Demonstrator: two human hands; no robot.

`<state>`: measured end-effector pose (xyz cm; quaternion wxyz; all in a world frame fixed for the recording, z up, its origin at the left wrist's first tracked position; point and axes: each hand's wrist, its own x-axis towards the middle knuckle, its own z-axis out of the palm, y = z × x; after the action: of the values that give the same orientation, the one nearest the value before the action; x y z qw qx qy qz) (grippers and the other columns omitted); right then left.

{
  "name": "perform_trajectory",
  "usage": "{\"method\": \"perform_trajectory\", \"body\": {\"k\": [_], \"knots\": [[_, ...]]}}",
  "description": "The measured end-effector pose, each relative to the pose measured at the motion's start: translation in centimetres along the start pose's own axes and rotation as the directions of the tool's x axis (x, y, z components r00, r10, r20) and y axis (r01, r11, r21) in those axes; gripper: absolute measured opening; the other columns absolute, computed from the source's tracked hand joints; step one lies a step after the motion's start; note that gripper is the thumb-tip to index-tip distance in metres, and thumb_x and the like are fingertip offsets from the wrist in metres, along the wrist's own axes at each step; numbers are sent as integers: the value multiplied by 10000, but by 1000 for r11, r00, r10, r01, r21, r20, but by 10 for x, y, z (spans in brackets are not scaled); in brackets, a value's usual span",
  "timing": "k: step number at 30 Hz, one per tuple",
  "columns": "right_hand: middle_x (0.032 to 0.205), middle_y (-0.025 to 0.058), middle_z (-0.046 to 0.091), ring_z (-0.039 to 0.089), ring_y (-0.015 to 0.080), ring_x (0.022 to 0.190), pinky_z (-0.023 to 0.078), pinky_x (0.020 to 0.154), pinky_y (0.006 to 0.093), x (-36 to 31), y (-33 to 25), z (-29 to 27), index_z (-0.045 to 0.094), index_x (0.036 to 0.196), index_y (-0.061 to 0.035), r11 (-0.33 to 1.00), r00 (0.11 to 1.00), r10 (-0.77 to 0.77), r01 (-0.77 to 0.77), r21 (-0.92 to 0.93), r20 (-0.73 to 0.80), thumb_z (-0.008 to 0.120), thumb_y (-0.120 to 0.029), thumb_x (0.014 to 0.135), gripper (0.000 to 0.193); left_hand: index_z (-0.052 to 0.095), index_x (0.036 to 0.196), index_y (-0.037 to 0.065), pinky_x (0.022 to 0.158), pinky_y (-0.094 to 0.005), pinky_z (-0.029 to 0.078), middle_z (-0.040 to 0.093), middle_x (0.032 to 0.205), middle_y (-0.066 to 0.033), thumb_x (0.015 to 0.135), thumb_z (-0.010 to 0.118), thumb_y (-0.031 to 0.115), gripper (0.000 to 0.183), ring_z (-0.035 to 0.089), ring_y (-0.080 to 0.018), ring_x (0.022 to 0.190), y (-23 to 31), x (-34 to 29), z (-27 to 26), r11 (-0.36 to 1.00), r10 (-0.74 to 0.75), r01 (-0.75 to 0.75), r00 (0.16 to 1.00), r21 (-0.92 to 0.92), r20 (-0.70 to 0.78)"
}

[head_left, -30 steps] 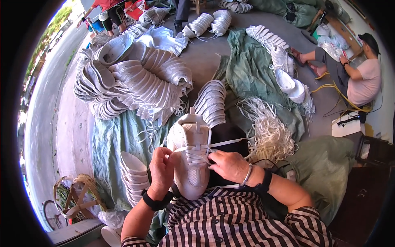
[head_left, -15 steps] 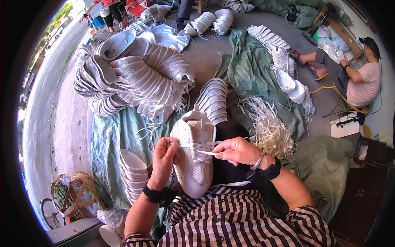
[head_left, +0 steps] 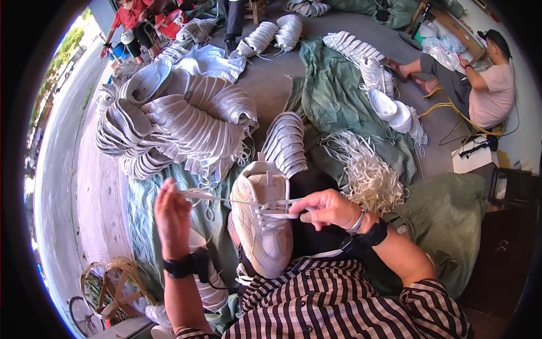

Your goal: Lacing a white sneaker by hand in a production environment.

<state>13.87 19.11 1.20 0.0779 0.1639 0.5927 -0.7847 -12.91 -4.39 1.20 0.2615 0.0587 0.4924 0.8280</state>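
Your striped shirt: It fills six o'clock, nearest the lens, one black band on each wrist and a bangle on the right.
The shoe: One pale sneaker [head_left: 261, 234] sits at the clock's centre before your shirt, toe toward six, its laces part-threaded across the tongue.
Your left hand: Half a second ago at the eyelets, the left hand [head_left: 172, 220] has swung out to nine o'clock, apart from the shoe, its blurred fingertips pinched on the white lace [head_left: 220, 199].
The lace: Slack by the shoe earlier, a strand now stretches leftward from the sneaker to those fingertips.
Your right hand: The right hand [head_left: 326, 210] stays at three o'clock beside the eyelets, thumb and forefinger closed on the lace with no clear gap.
Near stacks: One column of nested uppers [head_left: 285, 144] stands just past twelve; another nested stack [head_left: 212, 288], at seven, is now partly behind your forearm.
Loose laces: One tangled heap [head_left: 367, 172] lies at two.
Farther out: One large pile of uppers [head_left: 175, 121] spreads between ten and eleven; two rolled bundles [head_left: 258, 39] lie at twelve.
Others: One seated co-worker [head_left: 491, 93] at two, one red-shirted person [head_left: 132, 22] at eleven.
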Motion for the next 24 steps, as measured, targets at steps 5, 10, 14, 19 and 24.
{"method": "perform_trajectory", "body": {"k": [5,10,14,19,24], "knots": [[844,21,673,495,32,486,389,446,163,5,3,3,654,1015,-11,964,929,-258,264,-14,-263,593,-109,878,179,550,1086,57,481,-195,333,388,579,71,939,499,112,165,324,-25,470,31,9,-30,990,48,-28,989,136,-143],[753,100,634,575,148,551,450,524,284,18,10,11,621,877,1,571,801,-565,205,-795,-199,651,-94,819,116,555,1037,78,488,-205,342,376,578,77,943,515,150,126,310,-19,470,23,0,-40,957,33,-12,997,289,-65],[649,119,626,620,204,574,470,551,299,-7,31,-8,637,728,-15,805,862,-412,191,-562,-296,689,-133,772,136,572,1009,70,479,-179,367,381,590,80,932,534,160,124,315,-11,482,21,-3,-56,911,90,-45,992,409,-91],[623,42,634,578,88,555,446,519,257,-52,80,-71,654,751,18,953,862,-6,-148,-264,-506,670,-171,806,198,597,971,16,513,-213,433,553,657,-9,912,519,125,145,504,-54,567,-21,-24,-70,382,-58,94,995,919,-78],[679,168,630,608,315,596,476,556,377,-65,77,-105,591,1089,-65,280,663,-421,-555,-783,-620,597,-132,822,276,645,933,41,675,-318,440,650,752,-58,878,537,121,146,537,-168,661,-31,-41,-18,130,159,-318,942,939,297]]}}
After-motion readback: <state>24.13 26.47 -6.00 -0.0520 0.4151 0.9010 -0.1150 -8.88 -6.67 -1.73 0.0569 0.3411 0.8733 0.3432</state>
